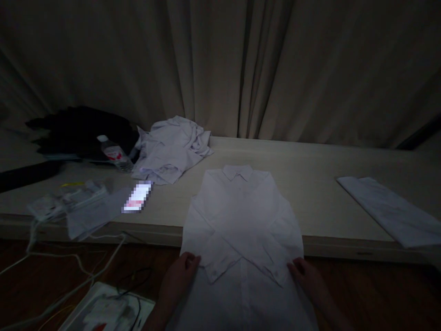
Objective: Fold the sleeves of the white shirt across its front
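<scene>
White collared button-front cloth shirt (246, 216) lies front up, its lower body running past the front edge of the long pale worktop (317, 193) toward the person; how the hem is supported is out of view. The left hand (188, 265) and the right hand (303, 272) sit level at opposite side edges — fingers curled, thumbs drawn in, each seemingly pinching a little cloth. Judging by that pose, a light, matched grip serves best: equal outward tension should keep the button placket (245, 285) straight down the middle. Two long white sleeves (220, 266) cross over the front, cuffs angled down and outward; they are best kept flat, since a tug on one side could drag a cuff askew. Farther up, the pointed white collar (237, 173) rests on the worktop and makes a handy centring guide, as dim light hides small creases. Well apart to the right lies a flat white cloth piece (392, 207), and beyond the left shoulder a rumpled white cloth garment (172, 147) — neither in the way — with a long grey-beige fabric curtain (213, 69) behind
</scene>
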A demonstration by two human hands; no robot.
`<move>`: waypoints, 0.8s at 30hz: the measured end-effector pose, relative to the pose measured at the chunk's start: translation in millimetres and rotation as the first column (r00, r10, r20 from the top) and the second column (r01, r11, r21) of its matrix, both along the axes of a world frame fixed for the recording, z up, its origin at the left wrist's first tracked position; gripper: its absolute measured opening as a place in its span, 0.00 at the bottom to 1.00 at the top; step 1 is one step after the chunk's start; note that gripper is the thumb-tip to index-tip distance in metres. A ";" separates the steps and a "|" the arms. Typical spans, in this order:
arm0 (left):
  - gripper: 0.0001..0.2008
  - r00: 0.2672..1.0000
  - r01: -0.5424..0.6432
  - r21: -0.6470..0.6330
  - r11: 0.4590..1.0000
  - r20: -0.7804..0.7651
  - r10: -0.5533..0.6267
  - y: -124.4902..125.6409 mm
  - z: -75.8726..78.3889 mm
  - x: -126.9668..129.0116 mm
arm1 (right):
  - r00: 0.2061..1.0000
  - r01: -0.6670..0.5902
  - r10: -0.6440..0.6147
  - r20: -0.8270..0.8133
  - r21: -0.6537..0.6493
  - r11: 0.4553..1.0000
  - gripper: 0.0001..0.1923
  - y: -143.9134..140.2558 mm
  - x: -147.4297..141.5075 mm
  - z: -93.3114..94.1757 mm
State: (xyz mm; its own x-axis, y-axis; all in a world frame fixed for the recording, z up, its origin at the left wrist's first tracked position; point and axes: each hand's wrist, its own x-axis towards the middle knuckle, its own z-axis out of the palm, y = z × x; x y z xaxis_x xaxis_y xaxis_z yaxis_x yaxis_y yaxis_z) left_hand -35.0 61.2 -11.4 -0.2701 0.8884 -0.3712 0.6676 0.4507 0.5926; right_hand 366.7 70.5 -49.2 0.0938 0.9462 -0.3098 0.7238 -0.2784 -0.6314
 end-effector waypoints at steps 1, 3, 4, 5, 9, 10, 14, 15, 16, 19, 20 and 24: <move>0.15 1.000 0.015 0.017 1.000 -0.010 -0.015 1.2 -1.2 0.1 | 1.000 0.001 0.000 -0.018 0.012 1.000 0.19 -0.5 0.1 -0.3; 0.13 0.999 0.039 0.057 0.998 0.007 -0.040 2.6 -4.1 -1.7 | 0.998 0.006 -0.004 -0.063 0.033 0.999 0.20 -1.0 2.2 2.1; 0.13 0.999 0.044 0.075 0.996 0.023 -0.046 3.0 -5.3 -3.2 | 0.996 0.020 -0.016 -0.082 0.044 0.999 0.21 -1.1 3.7 5.0; 0.13 0.998 0.042 0.095 0.995 0.037 -0.046 3.3 -6.2 -4.6 | 0.995 0.048 -0.042 -0.093 0.064 0.997 0.21 -1.2 4.7 8.8; 0.15 0.995 -0.026 0.139 0.990 0.103 0.012 3.2 -6.8 -7.1 | 0.978 0.210 -0.202 -0.058 0.222 0.952 0.23 -3.9 -11.5 27.6; 0.15 0.991 -0.042 0.138 0.989 0.130 0.024 2.9 -6.6 -6.4 | 0.979 0.204 -0.195 -0.063 0.240 0.949 0.22 -5.9 -24.5 31.4; 0.20 0.970 -0.078 0.103 0.992 0.237 0.052 1.0 -8.0 -1.3 | 0.980 -0.101 0.130 -0.150 0.185 0.977 0.12 -19.4 -111.1 35.4; 0.21 0.965 -0.085 0.094 0.992 0.255 0.059 0.5 -9.0 -0.2 | 0.965 -0.186 0.215 -0.152 0.186 0.965 0.09 -23.1 -136.1 33.6; 0.22 0.962 -0.088 0.091 0.992 0.267 0.061 -0.1 -10.1 0.6 | 0.946 -0.259 0.288 -0.146 0.191 0.947 0.06 -26.5 -159.6 30.9; 0.21 0.965 -0.075 0.117 0.990 0.260 0.042 -1.9 -11.5 1.8 | 0.900 -0.394 0.422 -0.110 0.212 0.895 0.08 -32.8 -211.2 20.8; 0.21 0.967 -0.066 0.127 0.990 0.253 0.033 -2.3 -11.0 2.0 | 0.893 -0.414 0.441 -0.091 0.217 0.884 0.10 -33.4 -220.9 17.4; 0.20 0.972 -0.042 0.145 0.989 0.235 0.007 -2.6 -5.8 3.5 | 0.880 -0.463 0.474 0.013 0.243 0.853 0.07 -29.4 -231.2 7.5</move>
State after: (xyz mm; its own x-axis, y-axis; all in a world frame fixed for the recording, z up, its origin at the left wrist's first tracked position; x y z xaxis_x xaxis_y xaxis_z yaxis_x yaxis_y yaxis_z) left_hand -31.6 58.7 -17.2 -0.2138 0.9324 -0.2915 0.4932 0.3606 0.7917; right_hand 135.4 41.1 -41.8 -0.3875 0.9193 -0.0695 0.7004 0.2446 -0.6705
